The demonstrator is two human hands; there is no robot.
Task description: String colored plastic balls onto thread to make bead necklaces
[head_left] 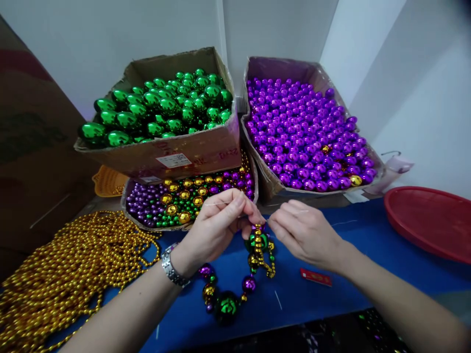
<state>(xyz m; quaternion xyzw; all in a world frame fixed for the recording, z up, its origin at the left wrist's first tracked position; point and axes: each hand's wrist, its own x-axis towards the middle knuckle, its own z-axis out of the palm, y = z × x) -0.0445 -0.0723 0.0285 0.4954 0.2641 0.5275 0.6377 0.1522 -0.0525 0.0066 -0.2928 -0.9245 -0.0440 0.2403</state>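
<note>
My left hand [224, 215], with a metal-band watch [172, 267] at its wrist, is closed in a pinch at the top of a bead necklace [248, 283]. Green, purple and gold beads of several sizes hang below its fingers, and the lower loop rests over the blue table. Just to the right, my right hand [303, 235] is closed too, its fingertips pinching a thin pale string close to the top of the necklace. A loose end of string sticks out beyond each hand. Where the string joins the beads is hidden by the fingers.
Behind my hands stand a cardboard box of green beads [158, 147], one of purple beads [253, 127] and a lower box of mixed beads [128, 211]. Gold bead strands [73, 274] are heaped left. At right lie a red tray [430, 225] and a small red packet [315, 277].
</note>
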